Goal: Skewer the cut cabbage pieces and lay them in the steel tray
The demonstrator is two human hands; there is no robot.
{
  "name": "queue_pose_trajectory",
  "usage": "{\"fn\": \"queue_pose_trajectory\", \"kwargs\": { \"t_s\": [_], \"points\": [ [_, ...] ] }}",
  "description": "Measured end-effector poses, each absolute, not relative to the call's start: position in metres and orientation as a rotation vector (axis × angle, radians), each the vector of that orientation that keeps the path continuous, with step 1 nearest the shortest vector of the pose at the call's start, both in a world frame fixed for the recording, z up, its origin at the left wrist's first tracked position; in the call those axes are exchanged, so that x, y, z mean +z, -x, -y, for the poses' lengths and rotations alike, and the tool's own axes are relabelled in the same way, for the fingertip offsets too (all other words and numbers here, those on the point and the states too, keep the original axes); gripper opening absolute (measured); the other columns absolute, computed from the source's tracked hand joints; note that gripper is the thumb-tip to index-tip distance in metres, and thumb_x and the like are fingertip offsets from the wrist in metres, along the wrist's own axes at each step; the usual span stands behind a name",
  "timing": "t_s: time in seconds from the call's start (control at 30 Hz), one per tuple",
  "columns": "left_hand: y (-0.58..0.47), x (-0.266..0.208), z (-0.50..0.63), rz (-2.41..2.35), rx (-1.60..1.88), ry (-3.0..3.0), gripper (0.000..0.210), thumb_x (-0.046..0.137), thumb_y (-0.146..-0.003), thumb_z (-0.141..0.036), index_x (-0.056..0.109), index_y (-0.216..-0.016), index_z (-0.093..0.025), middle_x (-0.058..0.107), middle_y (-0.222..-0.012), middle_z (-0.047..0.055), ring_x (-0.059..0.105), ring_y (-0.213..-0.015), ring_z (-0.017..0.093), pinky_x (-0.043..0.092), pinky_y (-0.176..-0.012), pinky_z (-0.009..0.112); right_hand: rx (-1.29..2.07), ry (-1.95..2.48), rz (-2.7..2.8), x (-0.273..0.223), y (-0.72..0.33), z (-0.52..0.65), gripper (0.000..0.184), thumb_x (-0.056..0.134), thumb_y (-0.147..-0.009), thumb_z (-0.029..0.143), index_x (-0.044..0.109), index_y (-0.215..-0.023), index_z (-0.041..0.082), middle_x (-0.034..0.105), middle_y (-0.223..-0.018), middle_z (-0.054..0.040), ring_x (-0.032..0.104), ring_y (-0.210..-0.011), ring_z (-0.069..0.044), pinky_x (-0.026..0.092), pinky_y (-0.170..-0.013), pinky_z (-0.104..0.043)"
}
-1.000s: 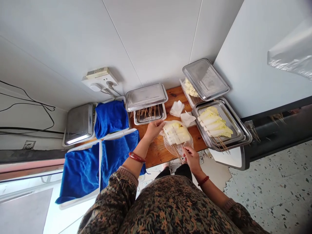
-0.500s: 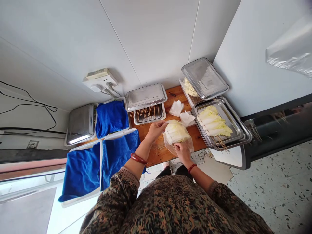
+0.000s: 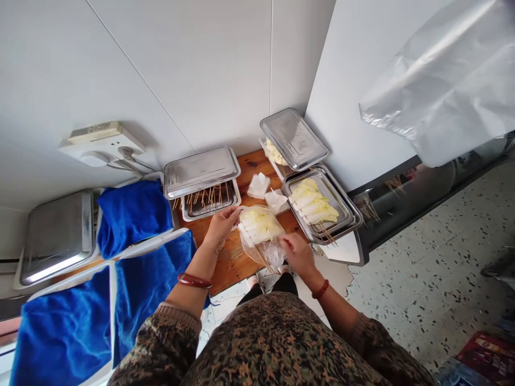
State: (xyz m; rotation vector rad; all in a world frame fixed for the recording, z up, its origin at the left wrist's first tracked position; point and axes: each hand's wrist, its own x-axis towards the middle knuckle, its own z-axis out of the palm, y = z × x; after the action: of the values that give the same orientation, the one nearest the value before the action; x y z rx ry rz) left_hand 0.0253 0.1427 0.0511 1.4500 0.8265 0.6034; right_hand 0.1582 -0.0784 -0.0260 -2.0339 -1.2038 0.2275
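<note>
Left hand (image 3: 222, 223) is closed in a pinch on the far left edge of the clear plastic bag (image 3: 260, 236), which holds a bundle of cabbage skewers (image 3: 257, 225) and rests on the wooden worktop (image 3: 229, 257) between the two hands. Right hand (image 3: 295, 252) is closed on the near end of the bag, where the stick ends gather; whether its fingers grip the sticks through the film or only the film cannot be told at this size.

Beyond the left hand stands a steel tray of bare sticks (image 3: 207, 198) with a lid (image 3: 201, 170) resting part-way over it. To the right of the right hand lies a stack of trays (image 3: 346, 214) carrying more cabbage skewers. Folded white bags (image 3: 258, 185) lie beyond the held bag.

Judged step: bagging one bundle, with the skewers already inside. The next move appears to call for gathering the open mouth around the sticks without the points piercing the film.
</note>
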Motion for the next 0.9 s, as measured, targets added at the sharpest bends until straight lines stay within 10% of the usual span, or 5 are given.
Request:
{"fn": "queue_pose_trajectory", "kwargs": {
  "t_s": [0.9],
  "points": [
    [-0.043, 0.048, -0.143, -0.929, 0.696, -1.372, 0.034, 0.074, -0.068, -0.047, 0.069, -0.079, -0.015, 0.053, -0.053, -0.005, 0.041, -0.050, 0.008, 0.031, -0.052, 0.022, -0.174, 2.103, 0.983, -0.014, -0.263, 0.125, 0.031, 0.044, -0.097, 0.037, 0.069, -0.093, 0.019, 0.067, -0.089, -0.0100, 0.061, -0.084, -0.022, 0.050, -0.078, -0.035]
  ]
}}
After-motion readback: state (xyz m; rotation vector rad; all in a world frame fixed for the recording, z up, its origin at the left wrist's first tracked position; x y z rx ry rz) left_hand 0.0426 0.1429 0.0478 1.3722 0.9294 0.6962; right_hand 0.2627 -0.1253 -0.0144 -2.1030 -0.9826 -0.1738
